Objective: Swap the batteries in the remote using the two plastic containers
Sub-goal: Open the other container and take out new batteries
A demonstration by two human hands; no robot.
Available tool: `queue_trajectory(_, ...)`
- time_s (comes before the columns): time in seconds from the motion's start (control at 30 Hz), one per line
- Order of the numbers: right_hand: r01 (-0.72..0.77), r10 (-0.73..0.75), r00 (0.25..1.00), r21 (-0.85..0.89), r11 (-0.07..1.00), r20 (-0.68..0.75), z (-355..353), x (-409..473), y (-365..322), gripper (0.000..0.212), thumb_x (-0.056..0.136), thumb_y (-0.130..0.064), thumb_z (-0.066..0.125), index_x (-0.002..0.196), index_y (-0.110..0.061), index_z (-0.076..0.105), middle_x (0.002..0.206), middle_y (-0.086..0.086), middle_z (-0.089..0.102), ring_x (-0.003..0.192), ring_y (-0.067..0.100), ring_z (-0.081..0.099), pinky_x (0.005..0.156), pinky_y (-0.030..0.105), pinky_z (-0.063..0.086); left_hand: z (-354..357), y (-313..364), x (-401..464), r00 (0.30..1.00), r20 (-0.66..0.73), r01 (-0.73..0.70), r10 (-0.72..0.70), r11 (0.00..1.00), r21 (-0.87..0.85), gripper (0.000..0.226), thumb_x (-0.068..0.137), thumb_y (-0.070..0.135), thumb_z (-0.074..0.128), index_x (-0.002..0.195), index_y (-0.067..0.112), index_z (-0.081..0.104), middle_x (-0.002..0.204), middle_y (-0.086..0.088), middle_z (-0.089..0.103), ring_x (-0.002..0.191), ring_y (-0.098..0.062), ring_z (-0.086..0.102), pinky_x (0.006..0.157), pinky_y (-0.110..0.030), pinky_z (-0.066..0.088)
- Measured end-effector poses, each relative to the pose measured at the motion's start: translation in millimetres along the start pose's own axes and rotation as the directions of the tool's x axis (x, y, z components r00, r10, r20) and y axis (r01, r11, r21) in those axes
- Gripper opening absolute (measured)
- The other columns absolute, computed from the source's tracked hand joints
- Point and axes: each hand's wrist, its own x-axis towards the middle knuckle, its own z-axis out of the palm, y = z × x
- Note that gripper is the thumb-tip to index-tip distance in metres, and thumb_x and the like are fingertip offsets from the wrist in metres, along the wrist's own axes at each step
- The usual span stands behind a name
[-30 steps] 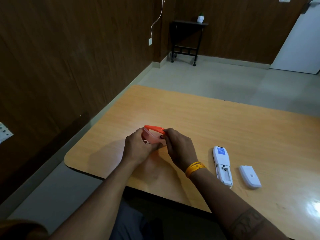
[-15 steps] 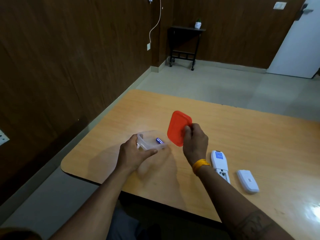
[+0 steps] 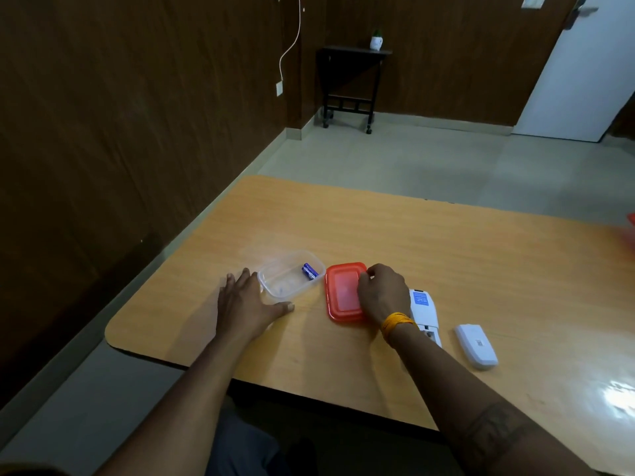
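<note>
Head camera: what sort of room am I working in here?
Probably a plain office or meeting room, not a workshop. A large wooden table fills the foreground, dark wood panelling covers the walls, and a small black side table with a potted plant stands in the far corner near a white door.

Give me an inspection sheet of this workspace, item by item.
Surface: wooden table, glare at its right near edge.
Job's things: clear container open, blue batteries inside; orange lid flat beside it; white remote with its battery bay uncovered; battery cover lying apart.
Clutter: orange object at the right frame edge, too cropped to identify.
Grippers: left hand flat beside the container; right hand curled on the lid.
Cables: white cord hanging to a wall socket.
Surroundings: dark side table with small potted plant; white door.
</note>
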Motion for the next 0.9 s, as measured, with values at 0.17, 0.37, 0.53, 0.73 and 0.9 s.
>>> queue_trajectory(0.17,0.206,-0.232,0.968,-0.218,0.954,-0.100,1,-4,-4,0.028,0.100,-0.030,0.053,0.114,-0.010,0.066,0.112,0.013,0.065,0.106,0.033,0.058,0.078,0.041,0.050,-2,-1,2,0.999,0.035,0.010,-0.012,0.997,0.072,0.123,0.071,0.079,0.072,0.165,0.016,0.022,0.175,-0.005,0.014,0.162,-0.032,0.005,0.130,-0.045,0.011)
queue_trajectory(0.37,0.409,-0.408,0.912,-0.132,0.903,0.037,15,-2,-53,0.021,0.092,-0.033,0.063,0.105,-0.020,0.073,0.104,0.006,0.071,0.099,0.030,0.064,0.069,0.032,0.037,-5,2,4,0.996,0.078,0.020,-0.030,0.993,0.114,0.130,0.067,0.083,0.071,0.166,0.018,0.017,0.176,-0.005,0.008,0.162,-0.033,0.002,0.129,-0.049,0.009)
queue_trajectory(0.53,0.447,-0.397,0.892,-0.291,0.846,0.216,26,4,-94,0.017,0.083,-0.018,0.065,0.096,-0.010,0.073,0.100,0.016,0.073,0.090,0.041,0.067,0.064,0.033,0.044,-6,2,4,0.997,0.081,0.004,-0.014,0.992,0.128,0.126,0.071,0.082,0.070,0.166,0.017,0.016,0.176,-0.007,0.007,0.162,-0.033,0.001,0.130,-0.049,0.007)
queue_trajectory(0.73,0.435,-0.314,0.896,-0.474,0.766,0.314,31,13,-114,0.020,0.087,-0.008,0.061,0.106,-0.008,0.068,0.110,0.015,0.071,0.099,0.038,0.069,0.069,0.033,0.044,-5,0,5,0.996,0.085,-0.002,-0.008,0.993,0.121,0.127,0.072,0.081,0.069,0.166,0.016,0.014,0.176,-0.006,0.006,0.162,-0.033,0.000,0.130,-0.050,0.006)
queue_trajectory(0.9,0.395,-0.243,0.900,-0.440,0.806,0.362,39,19,-115,0.024,0.084,-0.013,0.071,0.107,-0.011,0.070,0.110,0.013,0.072,0.099,0.036,0.070,0.069,0.033,0.045,-4,0,7,0.998,0.070,0.001,-0.009,0.994,0.109,0.128,0.069,0.081,0.071,0.165,0.016,0.018,0.176,-0.006,0.009,0.162,-0.032,0.002,0.130,-0.050,0.008)
